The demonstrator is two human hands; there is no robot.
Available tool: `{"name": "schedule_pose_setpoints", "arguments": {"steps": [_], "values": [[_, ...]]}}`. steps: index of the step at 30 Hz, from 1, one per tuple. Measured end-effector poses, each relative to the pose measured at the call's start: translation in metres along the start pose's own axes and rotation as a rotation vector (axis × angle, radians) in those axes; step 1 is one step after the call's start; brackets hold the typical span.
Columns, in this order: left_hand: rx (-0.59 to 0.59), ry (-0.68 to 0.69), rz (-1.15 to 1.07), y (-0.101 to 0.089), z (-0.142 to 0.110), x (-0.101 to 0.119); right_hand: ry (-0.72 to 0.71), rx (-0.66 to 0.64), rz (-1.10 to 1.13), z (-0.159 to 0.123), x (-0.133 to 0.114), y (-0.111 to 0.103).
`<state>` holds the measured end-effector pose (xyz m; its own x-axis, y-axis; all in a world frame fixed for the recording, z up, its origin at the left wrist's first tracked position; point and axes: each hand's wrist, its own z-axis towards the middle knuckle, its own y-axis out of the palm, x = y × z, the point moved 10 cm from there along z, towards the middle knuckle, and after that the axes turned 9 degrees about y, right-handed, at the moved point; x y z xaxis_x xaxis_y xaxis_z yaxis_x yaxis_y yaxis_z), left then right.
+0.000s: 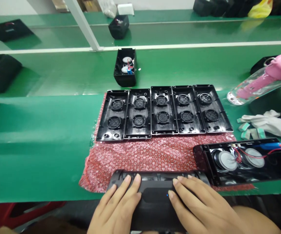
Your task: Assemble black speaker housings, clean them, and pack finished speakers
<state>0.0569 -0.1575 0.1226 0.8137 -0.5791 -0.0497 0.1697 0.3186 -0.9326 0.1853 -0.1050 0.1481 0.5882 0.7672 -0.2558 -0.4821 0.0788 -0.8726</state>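
Because both hands lie over its top, the black casing [155,216] seems to be steadied at its two ends, near the front of the bench. The left hand [117,208] and the right hand [201,204] rest with fingers stretched out along it and thumbs on its upper face; whether the palms also squeeze its ends cannot be told. Between the thumbs a small blue light [167,195] shows, uncovered. The casing's far side meets red bubble wrap [140,156], which likely saves glossy surfaces from scratches. Its near part reaches past the front edge of the green bench [45,139], close to the person's body.

Just right of the casing, an open unit [238,175] with 2 pale round drivers and red wires [239,155] lies inside up, perhaps to spare the wiring. Beyond, 5 black shells [163,110] stand in a tight row, hollows up, probably for easy reach and a quick check. Farther off sits an open black box [125,79]; at the right are a pink bottle [257,84], a white glove [268,123] and foam pieces [245,134], set aside from the wrap.
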Motion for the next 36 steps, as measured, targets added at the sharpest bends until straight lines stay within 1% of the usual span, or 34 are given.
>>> {"name": "schedule_pose_setpoints", "arguments": {"steps": [7,12,18,23,27,29,36], "values": [[-0.012,-0.001,0.009,0.0,0.005,0.0,-0.02,-0.041,-0.014,-0.002,-0.001,0.004],[0.012,-0.015,0.025,-0.003,0.009,0.0,-0.049,-0.018,-0.015,-0.003,-0.003,0.003],[-0.018,0.005,0.013,0.001,0.004,0.001,-0.032,-0.009,-0.007,0.0,-0.002,0.001],[0.004,-0.007,0.004,-0.002,0.007,0.0,-0.031,-0.031,-0.018,0.003,-0.002,0.0],[0.029,-0.036,0.022,-0.007,0.012,-0.002,-0.069,-0.049,-0.035,0.003,-0.004,-0.001],[0.018,-0.035,0.03,-0.006,0.013,-0.001,-0.079,-0.055,-0.03,0.002,-0.004,-0.001],[0.035,-0.057,0.059,-0.009,0.019,-0.002,-0.036,-0.003,-0.001,0.005,-0.002,-0.003]]}}
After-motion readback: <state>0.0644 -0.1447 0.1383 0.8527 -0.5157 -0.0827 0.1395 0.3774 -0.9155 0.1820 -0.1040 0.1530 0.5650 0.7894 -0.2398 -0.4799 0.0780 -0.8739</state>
